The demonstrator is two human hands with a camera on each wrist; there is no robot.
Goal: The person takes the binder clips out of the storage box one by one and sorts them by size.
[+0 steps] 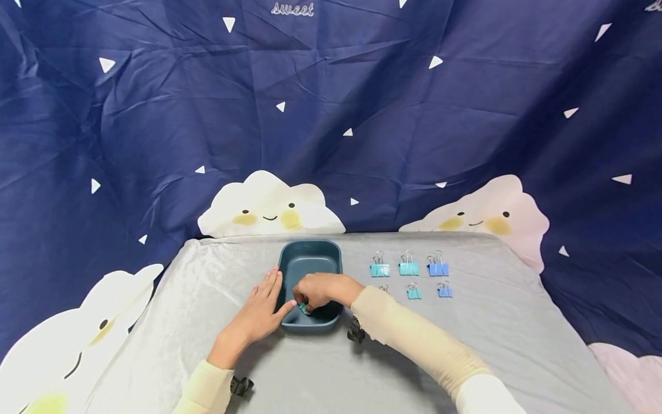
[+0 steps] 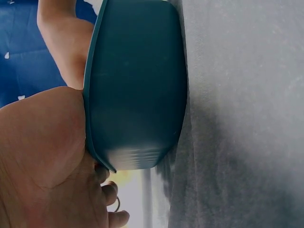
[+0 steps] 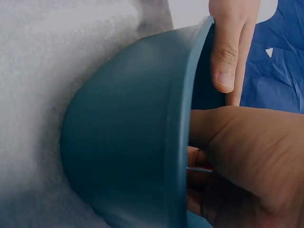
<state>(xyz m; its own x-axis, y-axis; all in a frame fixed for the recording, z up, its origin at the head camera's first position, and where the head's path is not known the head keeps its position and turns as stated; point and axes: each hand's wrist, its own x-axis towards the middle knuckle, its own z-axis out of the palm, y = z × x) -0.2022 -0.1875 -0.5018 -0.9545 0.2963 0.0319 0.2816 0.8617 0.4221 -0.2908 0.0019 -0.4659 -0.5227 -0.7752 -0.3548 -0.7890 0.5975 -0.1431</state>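
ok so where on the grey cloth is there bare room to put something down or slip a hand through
Bare grey cloth lies right of the binder clips, left of the left hand, and along the near edge. It is crowded at the teal tray, where the right hand pinches a small clip.

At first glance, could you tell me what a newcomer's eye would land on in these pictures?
Probably the two hands meeting at the dark teal tray on the grey-covered table: the right hand reaches inside it, pinching a small teal binder clip, while the left hand rests flat against its left rim. Next, the teal and blue binder clips lined up in rows to the tray's right, before the navy cloud-print backdrop.
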